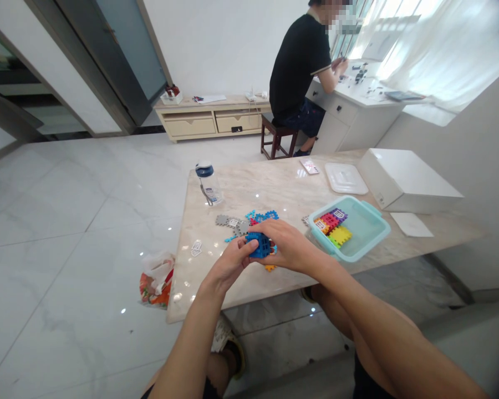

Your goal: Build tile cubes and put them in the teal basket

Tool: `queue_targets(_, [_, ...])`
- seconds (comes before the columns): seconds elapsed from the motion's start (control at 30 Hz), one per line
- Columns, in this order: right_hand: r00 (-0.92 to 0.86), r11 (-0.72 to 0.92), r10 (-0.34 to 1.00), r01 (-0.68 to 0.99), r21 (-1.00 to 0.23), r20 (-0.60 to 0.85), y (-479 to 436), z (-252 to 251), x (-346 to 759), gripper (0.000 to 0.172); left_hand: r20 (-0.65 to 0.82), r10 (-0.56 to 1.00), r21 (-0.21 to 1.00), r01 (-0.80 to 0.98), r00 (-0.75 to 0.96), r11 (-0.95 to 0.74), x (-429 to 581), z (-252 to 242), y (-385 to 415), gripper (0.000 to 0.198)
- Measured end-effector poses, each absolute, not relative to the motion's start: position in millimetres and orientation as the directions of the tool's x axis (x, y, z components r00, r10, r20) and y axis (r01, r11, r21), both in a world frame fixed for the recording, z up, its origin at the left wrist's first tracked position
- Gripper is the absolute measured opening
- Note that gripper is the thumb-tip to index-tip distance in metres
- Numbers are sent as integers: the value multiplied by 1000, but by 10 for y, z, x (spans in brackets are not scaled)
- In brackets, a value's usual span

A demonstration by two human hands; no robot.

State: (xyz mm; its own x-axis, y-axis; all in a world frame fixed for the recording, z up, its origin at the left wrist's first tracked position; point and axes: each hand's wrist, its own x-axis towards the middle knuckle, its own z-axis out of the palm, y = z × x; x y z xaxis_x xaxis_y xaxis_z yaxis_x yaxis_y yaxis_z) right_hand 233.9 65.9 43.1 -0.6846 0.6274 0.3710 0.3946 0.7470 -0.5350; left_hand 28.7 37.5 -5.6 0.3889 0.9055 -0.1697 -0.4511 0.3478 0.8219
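Between my two hands is a small blue block of interlocking plastic panels (pixel 259 245), with a window grid on one side. My left hand (pixel 234 256) grips its left side, the thumb pressed on the front. From the right, my right hand (pixel 283 243) closes around its top and far side; some of its fingers are hidden. Just beyond the hands lie loose grey gear-edged pieces (pixel 223 220) and blue pieces (pixel 268 215). An orange piece (pixel 270 267) shows below the right hand, partly covered.
A teal tub (pixel 368 235) holds purple, red, orange and yellow panels. Around it are a clear lid (pixel 346 178) and a white box (pixel 411 180). A water bottle (pixel 208 185) stands at the far left; white window pieces (pixel 196 247) lie nearer. Another person (pixel 299 66) sits at a white desk.
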Motion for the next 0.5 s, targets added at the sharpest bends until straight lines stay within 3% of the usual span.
queue_targets(0.5, [-724, 784, 587, 395, -479, 363, 681, 498, 2359, 53, -161, 911, 800, -490, 379, 345, 343, -84, 385, 44])
